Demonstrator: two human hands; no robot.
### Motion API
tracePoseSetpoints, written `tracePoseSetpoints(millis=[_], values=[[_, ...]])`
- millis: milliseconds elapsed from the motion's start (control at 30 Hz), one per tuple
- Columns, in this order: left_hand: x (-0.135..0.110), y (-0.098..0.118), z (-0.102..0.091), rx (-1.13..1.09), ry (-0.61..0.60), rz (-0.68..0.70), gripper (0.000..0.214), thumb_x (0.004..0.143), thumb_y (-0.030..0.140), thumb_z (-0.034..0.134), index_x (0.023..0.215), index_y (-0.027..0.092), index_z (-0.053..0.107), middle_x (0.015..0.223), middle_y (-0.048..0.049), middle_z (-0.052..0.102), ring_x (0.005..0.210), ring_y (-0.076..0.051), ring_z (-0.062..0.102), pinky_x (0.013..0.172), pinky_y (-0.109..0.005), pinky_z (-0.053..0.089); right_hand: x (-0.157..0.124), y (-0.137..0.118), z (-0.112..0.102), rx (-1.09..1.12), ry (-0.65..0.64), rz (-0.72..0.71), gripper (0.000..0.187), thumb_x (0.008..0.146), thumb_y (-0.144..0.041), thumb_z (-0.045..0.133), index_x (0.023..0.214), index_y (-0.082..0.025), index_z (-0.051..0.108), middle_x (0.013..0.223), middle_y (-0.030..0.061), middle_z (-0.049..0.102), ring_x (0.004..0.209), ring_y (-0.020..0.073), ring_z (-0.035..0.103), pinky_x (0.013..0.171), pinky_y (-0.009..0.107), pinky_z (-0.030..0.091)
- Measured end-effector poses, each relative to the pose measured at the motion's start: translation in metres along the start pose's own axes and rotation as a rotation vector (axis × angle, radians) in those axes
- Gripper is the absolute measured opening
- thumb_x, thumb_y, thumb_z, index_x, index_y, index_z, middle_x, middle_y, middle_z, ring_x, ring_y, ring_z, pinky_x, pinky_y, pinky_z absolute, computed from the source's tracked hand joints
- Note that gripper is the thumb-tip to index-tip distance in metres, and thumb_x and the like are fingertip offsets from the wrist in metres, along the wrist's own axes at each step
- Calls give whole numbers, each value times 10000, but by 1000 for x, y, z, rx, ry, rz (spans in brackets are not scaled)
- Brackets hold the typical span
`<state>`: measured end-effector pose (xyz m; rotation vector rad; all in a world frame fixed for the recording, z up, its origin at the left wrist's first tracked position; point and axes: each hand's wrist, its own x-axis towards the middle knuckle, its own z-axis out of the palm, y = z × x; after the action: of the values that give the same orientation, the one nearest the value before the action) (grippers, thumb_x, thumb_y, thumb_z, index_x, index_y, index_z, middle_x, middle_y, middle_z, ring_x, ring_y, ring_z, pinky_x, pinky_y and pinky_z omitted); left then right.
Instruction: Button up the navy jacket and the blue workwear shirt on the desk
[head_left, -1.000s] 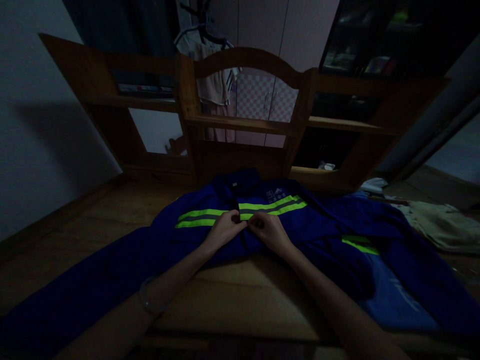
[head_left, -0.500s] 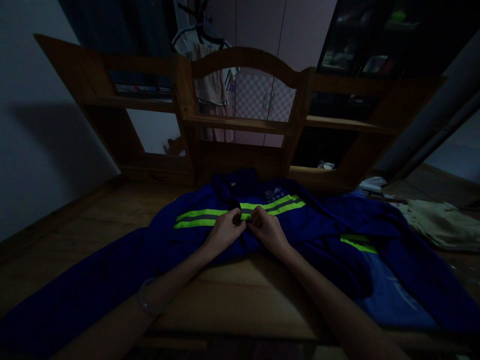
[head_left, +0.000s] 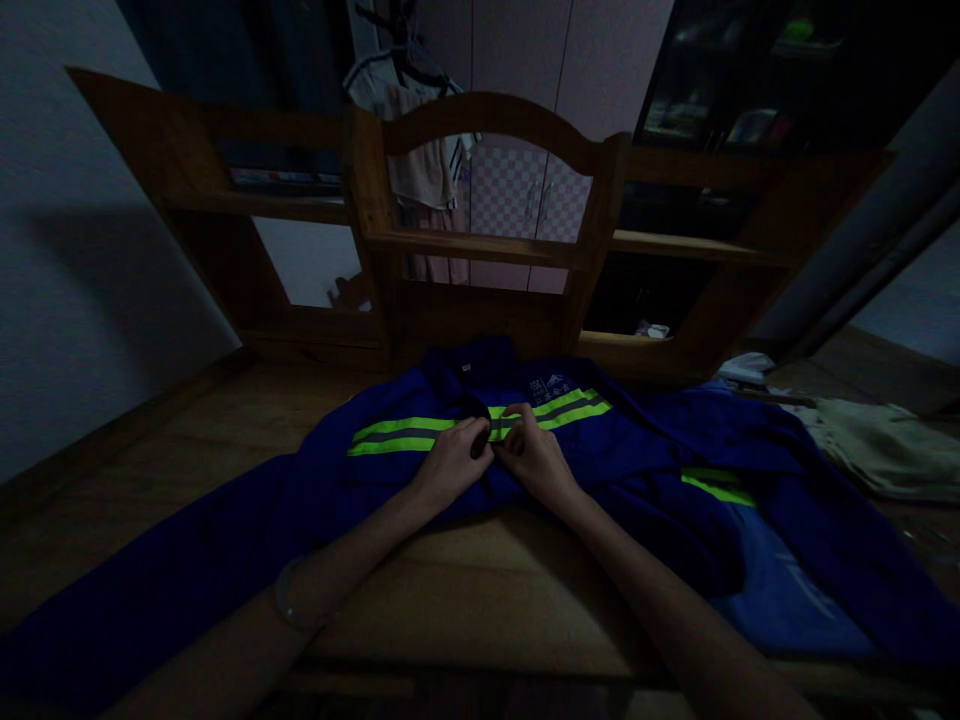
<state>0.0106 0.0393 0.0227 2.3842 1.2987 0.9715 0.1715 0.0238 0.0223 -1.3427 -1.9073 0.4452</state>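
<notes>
A dark blue work jacket (head_left: 405, 400) with yellow-green and grey reflective stripes lies spread over the wooden desk, its collar toward the shelf. At the front opening, by the chest stripe (head_left: 559, 410), my left hand (head_left: 454, 460) pinches one edge of the jacket. Close beside it, almost touching, my right hand (head_left: 536, 460) pinches the cloth of the facing edge with its thumb and fingers. Whatever small fastener may lie between the fingertips is hidden. One sleeve (head_left: 165, 550) stretches toward the lower left, and a clear bangle circles my left wrist.
The wooden desk (head_left: 480, 600) carries a low shelf unit (head_left: 487, 245) along its back edge. A lighter blue cloth (head_left: 787, 590) lies under the jacket on the right. Folded pale clothing (head_left: 892, 445) sits at the far right. A wall (head_left: 90, 270) bounds the left side.
My left hand has shifted very slightly to the right with the jacket edge. My right index finger has lifted a little. The jacket otherwise lies as before.
</notes>
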Motion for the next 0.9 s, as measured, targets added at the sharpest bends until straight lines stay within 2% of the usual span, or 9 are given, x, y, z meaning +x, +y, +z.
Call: tracePoseSetpoints(millis=[167,300,400,533,667,800,900], values=[[0,1,-4,-177,19,-79,105,768,168,517,856,196,567,772,-5,622,702,-149,586,635,-239,413,-1,-2,-1,25,19,2,448,768,-229,606,1155,-234,382,671,-64,577,579,136,579,543,208,376],[3,0,-7,-463,50,-198,114,810,289,520,864,190,538,755,-2,623,697,-140,596,609,-213,428,-3,-13,-10,48,56,-40,272,850,-329,544,1068,-220,424,669,-47,574,557,124,562,529,209,366],[3,2,-8,-656,-2,-244,181,842,364,493,918,200,489,689,19,605,577,-113,547,516,-191,379,-6,-24,-19,-35,102,-113,164,916,-370,443,925,-208,466,689,-16,579,591,119,555,568,217,362],[3,6,-8,-829,-55,-292,216,847,398,490,946,212,447,618,49,544,490,-85,474,464,-175,320,-9,-32,-27,-229,61,-195,264,927,-399,409,773,-196,481,679,11,576,591,120,534,564,231,325],[5,7,-9,-881,-55,-339,228,824,399,535,926,208,462,558,69,461,462,-68,422,440,-164,284,-10,-32,-29,-380,3,-219,373,888,-507,435,698,-192,494,632,24,575,546,127,515,529,251,273],[7,6,-10,-961,-58,-360,271,806,398,564,976,197,502,609,42,523,532,-90,496,487,-175,356,-12,-33,-27,-539,6,-209,450,831,-608,455,702,-184,535,630,65,611,567,171,554,517,278,229],[5,8,-12,-1029,-98,-381,341,802,403,566,1062,183,544,824,-28,627,764,-150,598,616,-209,449,-15,-36,-25,-610,-11,-142,420,848,-566,447,740,-179,568,638,75,634,569,182,576,510,286,218]])
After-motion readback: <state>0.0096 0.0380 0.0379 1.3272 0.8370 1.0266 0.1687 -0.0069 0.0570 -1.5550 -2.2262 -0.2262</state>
